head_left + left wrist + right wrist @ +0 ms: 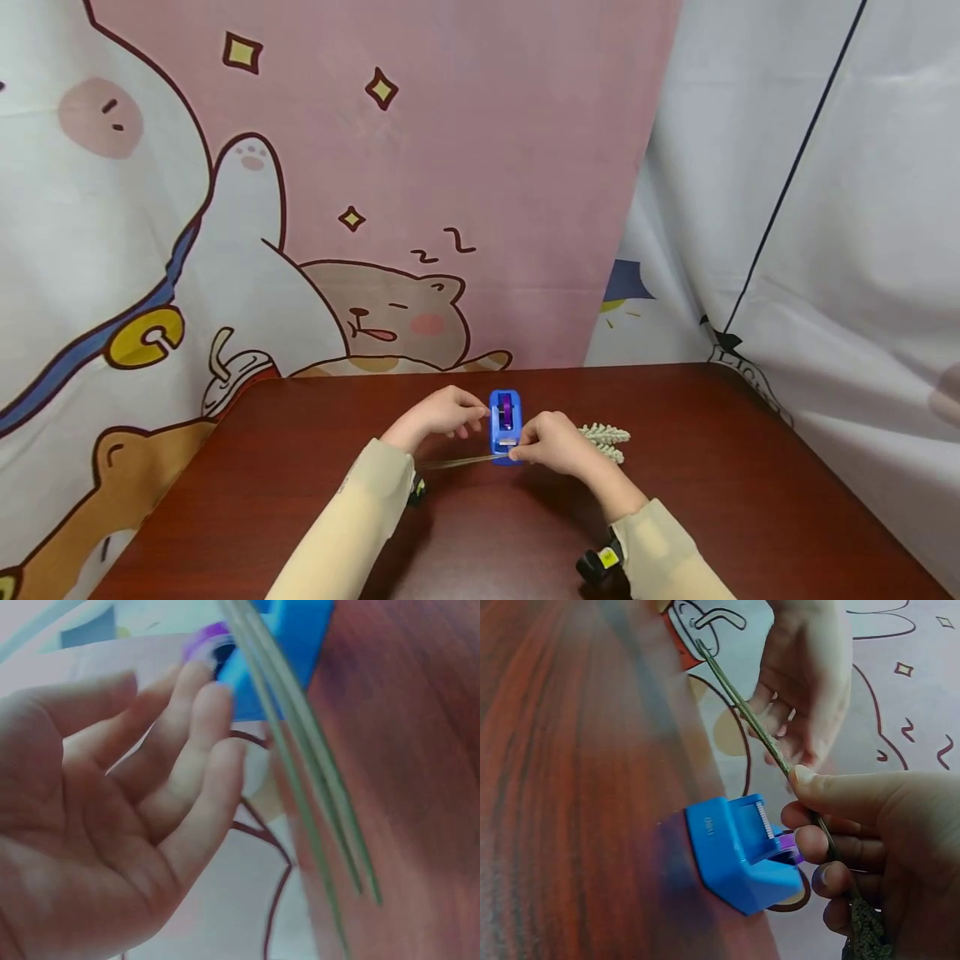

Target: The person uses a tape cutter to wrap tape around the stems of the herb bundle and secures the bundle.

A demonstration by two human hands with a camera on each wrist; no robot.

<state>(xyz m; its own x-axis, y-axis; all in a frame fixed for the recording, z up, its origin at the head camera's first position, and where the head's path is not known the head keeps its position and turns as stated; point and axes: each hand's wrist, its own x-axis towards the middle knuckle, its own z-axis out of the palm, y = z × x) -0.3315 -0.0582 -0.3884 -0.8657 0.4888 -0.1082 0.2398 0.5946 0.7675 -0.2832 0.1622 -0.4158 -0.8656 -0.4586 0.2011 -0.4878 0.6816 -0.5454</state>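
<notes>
My right hand (553,442) pinches a small bundle of thin green stalks (742,709) between thumb and fingers. The bare stalk ends point left, while the pale, bumpy, ear-like heads (606,435) stick out on the other side of the hand. Below the stalks stands a blue tape dispenser (724,851) with a purple roll (506,410) in it. My left hand (441,412) is beside the dispenser's left side, fingers loosely bent and fingertips close to it. In the left wrist view its palm (97,832) shows nothing held.
All this is over a dark red-brown wooden table (315,500). Behind it hangs a pink cloth (487,167) with cartoon animals, and a white cloth (847,250) hangs at the right. Each wrist wears a small black camera (600,565).
</notes>
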